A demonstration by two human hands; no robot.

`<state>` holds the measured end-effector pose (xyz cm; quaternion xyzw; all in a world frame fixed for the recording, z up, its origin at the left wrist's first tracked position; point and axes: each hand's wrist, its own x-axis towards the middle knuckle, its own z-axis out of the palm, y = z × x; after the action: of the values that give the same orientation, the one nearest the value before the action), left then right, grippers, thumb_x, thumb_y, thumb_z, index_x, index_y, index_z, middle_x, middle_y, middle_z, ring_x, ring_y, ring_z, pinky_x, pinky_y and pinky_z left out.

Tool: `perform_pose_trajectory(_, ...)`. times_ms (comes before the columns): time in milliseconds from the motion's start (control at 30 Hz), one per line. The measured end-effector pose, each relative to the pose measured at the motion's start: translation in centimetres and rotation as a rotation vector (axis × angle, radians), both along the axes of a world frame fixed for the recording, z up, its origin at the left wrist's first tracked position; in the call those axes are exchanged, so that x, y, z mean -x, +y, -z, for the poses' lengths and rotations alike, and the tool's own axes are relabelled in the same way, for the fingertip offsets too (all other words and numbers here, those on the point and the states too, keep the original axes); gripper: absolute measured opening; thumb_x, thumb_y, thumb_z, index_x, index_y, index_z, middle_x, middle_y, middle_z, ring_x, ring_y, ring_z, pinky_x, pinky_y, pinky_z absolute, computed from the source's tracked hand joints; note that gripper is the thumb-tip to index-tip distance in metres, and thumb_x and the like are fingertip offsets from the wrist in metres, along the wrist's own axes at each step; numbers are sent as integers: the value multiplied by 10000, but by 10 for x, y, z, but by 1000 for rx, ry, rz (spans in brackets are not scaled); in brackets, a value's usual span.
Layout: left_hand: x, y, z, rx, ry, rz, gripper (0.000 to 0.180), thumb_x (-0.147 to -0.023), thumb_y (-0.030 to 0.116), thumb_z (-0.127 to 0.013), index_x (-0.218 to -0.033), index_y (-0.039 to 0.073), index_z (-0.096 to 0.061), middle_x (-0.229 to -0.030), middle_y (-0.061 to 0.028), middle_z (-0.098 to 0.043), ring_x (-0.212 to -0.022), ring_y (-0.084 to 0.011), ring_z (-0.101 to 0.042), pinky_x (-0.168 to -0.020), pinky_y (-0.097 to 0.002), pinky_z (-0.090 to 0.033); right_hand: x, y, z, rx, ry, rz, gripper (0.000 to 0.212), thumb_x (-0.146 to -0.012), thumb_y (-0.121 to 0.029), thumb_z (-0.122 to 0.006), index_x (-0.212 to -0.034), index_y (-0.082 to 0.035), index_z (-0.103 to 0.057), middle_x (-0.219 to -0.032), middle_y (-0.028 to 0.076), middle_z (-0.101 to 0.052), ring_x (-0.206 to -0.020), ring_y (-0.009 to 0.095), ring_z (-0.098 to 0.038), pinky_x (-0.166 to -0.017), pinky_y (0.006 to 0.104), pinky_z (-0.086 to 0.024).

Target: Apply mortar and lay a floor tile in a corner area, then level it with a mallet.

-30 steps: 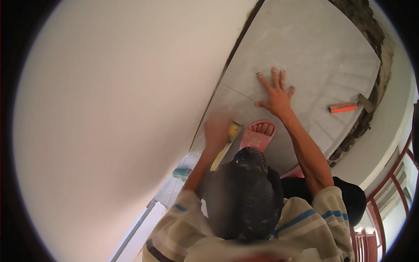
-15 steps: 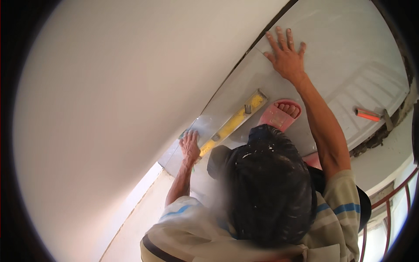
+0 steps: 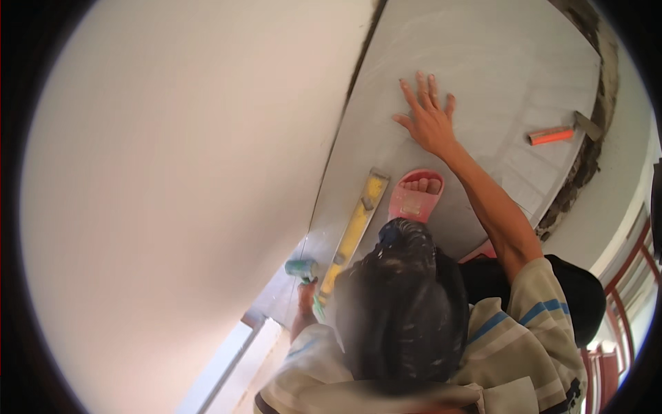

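Note:
My right hand (image 3: 429, 119) lies flat with spread fingers on a large grey tile (image 3: 483, 62). Lower left, a mallet (image 3: 301, 268) with a grey-green head and a green handle is gripped in my left hand (image 3: 307, 295). Its head is beside the seam where the tile meets the white wall; whether it touches the tile I cannot tell. A yellow spirit level (image 3: 356, 228) rests on the tile between my two hands, just right of the mallet.
A foot in a pink slipper (image 3: 414, 200) stands on the tile right of the level. An orange-handled tool (image 3: 552, 135) with a metal head lies by the tile's rough right edge. The white wall (image 3: 186, 152) fills the left. Red-brown railings (image 3: 631, 259) are at lower right.
The mallet now shows clearly in my left hand, where earlier my fingers and back of the hand covered it. My right hand has moved back from the wall-side seam. The view has turned somewhat.

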<state>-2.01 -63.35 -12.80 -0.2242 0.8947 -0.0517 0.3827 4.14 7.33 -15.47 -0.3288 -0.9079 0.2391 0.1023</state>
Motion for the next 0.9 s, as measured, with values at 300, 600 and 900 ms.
perform_pose_trajectory(300,-11,213,-53,15,-82,522,477,-844,356,-671,-1135,8,-524,-1029,-277,-656,-990,-462,-618,-840,-504,-486,26,74,27,-89,-313,97,787,-901,-656,-481,-1544,-312,-185,-1633,54,-62,-1499,286,-56,-1051,739,-154)
perform_pose_trajectory(600,71,373,-161,-366,-447,798,300,-829,277,-685,-959,22,-597,-776,-197,-655,-777,-308,-671,-677,-418,-500,-1,188,37,-398,-144,504,722,-939,-638,-403,-1529,-242,-273,-1603,69,-218,-1477,311,-173,-1065,706,-164)
perform_pose_trajectory(900,43,555,-116,-764,-3,504,289,-923,231,-598,-1067,-18,-578,-700,-165,-601,-632,-237,-589,-616,-370,-472,-23,143,29,-356,-211,385,703,-942,-598,-437,-1525,-239,-280,-1587,55,-262,-1468,301,-199,-1092,642,-206)
